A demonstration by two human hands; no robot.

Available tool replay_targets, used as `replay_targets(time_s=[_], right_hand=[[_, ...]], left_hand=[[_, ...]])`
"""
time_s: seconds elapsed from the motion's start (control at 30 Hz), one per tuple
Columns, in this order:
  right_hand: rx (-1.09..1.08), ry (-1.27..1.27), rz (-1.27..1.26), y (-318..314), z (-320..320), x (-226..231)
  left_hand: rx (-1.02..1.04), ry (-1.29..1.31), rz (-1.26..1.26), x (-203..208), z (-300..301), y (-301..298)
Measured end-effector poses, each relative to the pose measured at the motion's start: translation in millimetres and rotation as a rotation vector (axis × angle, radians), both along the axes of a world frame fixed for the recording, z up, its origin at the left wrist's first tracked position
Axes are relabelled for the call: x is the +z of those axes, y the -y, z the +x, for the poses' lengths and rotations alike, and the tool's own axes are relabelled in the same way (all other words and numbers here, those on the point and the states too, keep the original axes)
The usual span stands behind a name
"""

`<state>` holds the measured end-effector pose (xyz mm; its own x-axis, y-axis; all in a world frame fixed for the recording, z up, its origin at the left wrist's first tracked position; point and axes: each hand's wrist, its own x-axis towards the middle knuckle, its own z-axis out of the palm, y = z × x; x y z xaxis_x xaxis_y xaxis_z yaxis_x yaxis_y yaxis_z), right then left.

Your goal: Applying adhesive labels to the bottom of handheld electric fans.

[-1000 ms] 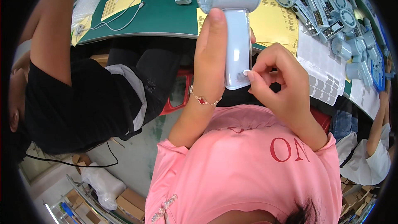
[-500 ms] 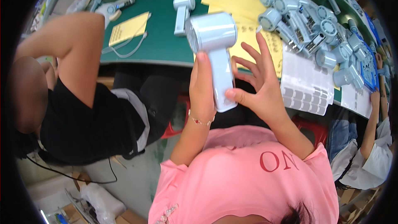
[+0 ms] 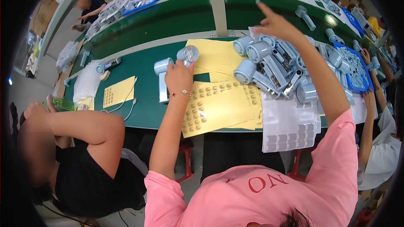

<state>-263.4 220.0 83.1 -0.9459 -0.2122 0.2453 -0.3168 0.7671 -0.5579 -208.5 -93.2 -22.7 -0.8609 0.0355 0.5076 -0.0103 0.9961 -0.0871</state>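
Note:
My left hand (image 3: pixel 179 78) is wrapped round a light-blue handheld fan, its round head (image 3: pixel 191 53) showing above my fingers and its handle mostly hidden by them. Right beside it on the green table lies another light-blue handheld fan (image 3: pixel 163 87). My right hand (image 3: pixel 275 26), slightly blurred, is raised over the far side of the fan pile with the index finger stretched out. A tiny pale piece (image 3: pixel 257 1) clings to that fingertip; its kind I cannot make out. Below the hand are several light-blue fans (image 3: pixel 257 52), some with open handles showing circuit boards.
Yellow sticker sheets (image 3: pixel 219 111) lie in front of me, with white label sheets (image 3: pixel 290 122) to their right. A blue tray (image 3: pixel 357 85) of small parts is farther right. A co-worker's arm (image 3: pixel 90 130) is at my left; a metal post (image 3: pixel 217 6) rises behind the table.
My left hand has carried the fan forward and left to the table, beside the other fan. My right hand has left the fan's handle and reached up and forward over the pile.

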Motion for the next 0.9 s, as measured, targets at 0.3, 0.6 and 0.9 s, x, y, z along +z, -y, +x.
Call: replay_targets(time_s=[0.3,0.6,0.9], right_hand=[[0.082,0.036,0.275,27,50,-10],[0.298,0.435,-1.087,42,102,21],[0.322,0.389,-1.026,87,150,-17]], left_hand=[[-0.193,-0.154,0.092,45,37,-23],[-1.063,1.332,2.431,56,102,-96],[-1.106,0.964,2.692,42,160,-73]])
